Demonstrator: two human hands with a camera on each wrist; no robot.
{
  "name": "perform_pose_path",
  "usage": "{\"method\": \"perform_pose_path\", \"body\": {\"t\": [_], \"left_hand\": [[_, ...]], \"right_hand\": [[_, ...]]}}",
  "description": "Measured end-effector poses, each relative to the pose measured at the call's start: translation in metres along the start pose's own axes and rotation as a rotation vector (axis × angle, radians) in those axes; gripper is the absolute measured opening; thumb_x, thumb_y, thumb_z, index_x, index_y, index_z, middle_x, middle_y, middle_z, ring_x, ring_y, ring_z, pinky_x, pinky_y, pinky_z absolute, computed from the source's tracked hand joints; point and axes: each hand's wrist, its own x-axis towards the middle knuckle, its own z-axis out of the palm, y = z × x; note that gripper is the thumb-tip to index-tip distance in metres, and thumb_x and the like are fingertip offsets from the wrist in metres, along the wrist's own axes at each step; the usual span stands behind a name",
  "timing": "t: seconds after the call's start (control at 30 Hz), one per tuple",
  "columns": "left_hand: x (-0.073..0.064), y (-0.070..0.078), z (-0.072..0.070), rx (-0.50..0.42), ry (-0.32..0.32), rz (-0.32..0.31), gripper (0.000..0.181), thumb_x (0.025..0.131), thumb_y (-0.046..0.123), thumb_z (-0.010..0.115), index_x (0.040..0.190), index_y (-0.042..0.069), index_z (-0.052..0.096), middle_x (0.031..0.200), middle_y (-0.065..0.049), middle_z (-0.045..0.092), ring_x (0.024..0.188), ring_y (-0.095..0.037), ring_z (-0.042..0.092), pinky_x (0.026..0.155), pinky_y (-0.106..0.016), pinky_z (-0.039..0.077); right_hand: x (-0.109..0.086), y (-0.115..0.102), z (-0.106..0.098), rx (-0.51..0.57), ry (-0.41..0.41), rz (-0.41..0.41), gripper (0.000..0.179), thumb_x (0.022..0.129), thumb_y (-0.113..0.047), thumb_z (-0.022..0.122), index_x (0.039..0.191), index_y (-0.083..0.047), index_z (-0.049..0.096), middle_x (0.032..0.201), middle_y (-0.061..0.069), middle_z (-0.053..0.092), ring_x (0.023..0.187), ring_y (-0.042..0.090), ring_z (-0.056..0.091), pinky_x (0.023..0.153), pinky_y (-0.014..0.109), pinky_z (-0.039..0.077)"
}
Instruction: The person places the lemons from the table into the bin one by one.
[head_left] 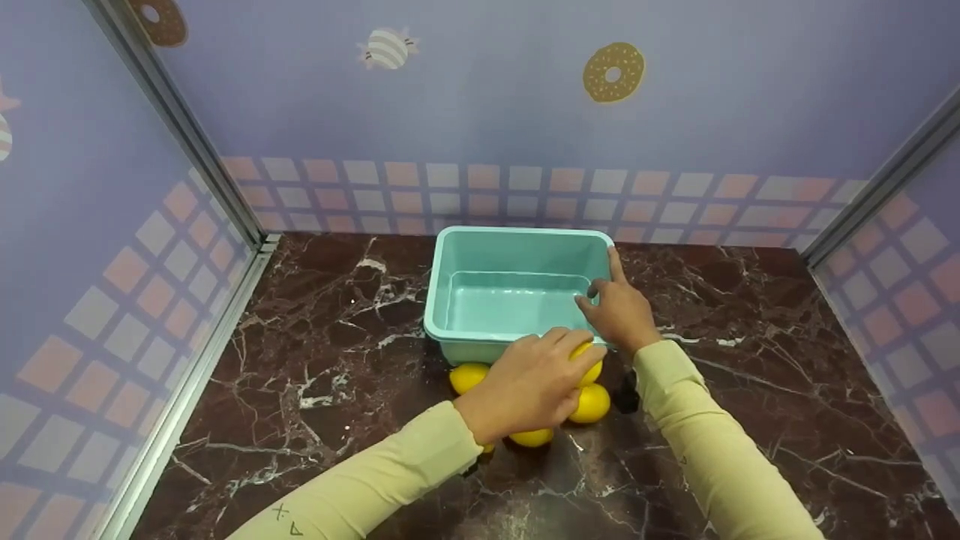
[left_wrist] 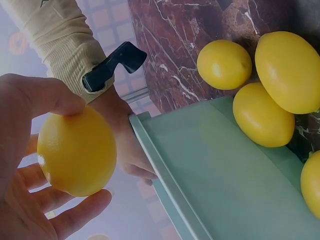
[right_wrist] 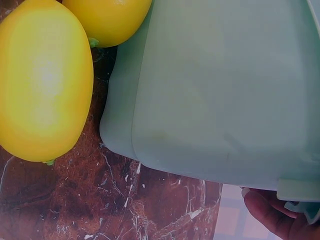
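A yellow lemon (left_wrist: 77,150) is held between the thumb and fingers of my left hand (head_left: 529,379), above the near wall of a light green plastic basin (head_left: 517,234). The head view shows that lemon (head_left: 587,365) partly covered by the fingers. My right hand (head_left: 624,311) grips the basin's right rim, index finger stretched along it; the right wrist view shows fingers (right_wrist: 267,212) beneath the rim. More lemons lie against and before the near wall, among them one lemon (head_left: 469,377) at left and another lemon (head_left: 591,403) at right. The left forearm hides part of the group.
The basin stands on a dark red marbled tabletop (head_left: 337,315), close to the patterned back wall (head_left: 495,112). Side panels (head_left: 97,285) border the table at left and right. A black wrist strap (left_wrist: 112,65) sits on the right sleeve.
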Motion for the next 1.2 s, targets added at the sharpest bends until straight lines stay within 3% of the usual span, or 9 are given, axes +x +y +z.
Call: {"method": "perform_pose_path", "body": {"t": [0.37,0.6,0.93,1.2], "left_hand": [[0.003,-0.005,0.001,-0.015,-0.001,-0.027,0.042,0.082,0.025,0.064,0.123,0.018,0.056,0.126,-0.002,0.058,0.108,-0.018,0.061,0.075,-0.031,0.057],[0.004,-0.008,0.001,-0.019,-0.005,-0.041,0.040,0.084,0.023,0.062,0.123,0.017,0.055,0.125,-0.002,0.059,0.109,-0.019,0.061,0.073,-0.032,0.058],[0.007,-0.011,0.000,-0.017,-0.012,-0.050,0.042,0.083,0.026,0.065,0.122,0.016,0.054,0.124,-0.003,0.059,0.106,-0.019,0.061,0.068,-0.032,0.057],[0.009,-0.013,0.002,-0.012,0.023,-0.054,0.040,0.082,0.021,0.062,0.121,0.016,0.056,0.123,-0.003,0.060,0.105,-0.019,0.062,0.068,-0.032,0.057]], "right_hand": [[-0.001,0.000,0.000,0.012,-0.001,-0.001,0.039,0.094,-0.037,0.058,0.108,-0.001,0.067,0.164,0.012,0.005,0.095,0.038,0.065,0.085,0.052,0.052],[-0.001,0.002,-0.001,-0.001,0.014,-0.023,0.039,0.094,-0.037,0.058,0.107,-0.001,0.067,0.163,0.014,0.005,0.082,0.034,0.066,0.073,0.046,0.053],[-0.001,0.001,-0.001,0.005,0.012,-0.011,0.038,0.093,-0.036,0.060,0.106,-0.001,0.068,0.163,0.013,0.006,0.087,0.035,0.065,0.077,0.047,0.053],[-0.001,0.001,-0.001,0.021,0.008,-0.018,0.037,0.093,-0.034,0.060,0.105,0.000,0.068,0.163,0.014,0.006,0.089,0.036,0.065,0.078,0.049,0.052]]}}
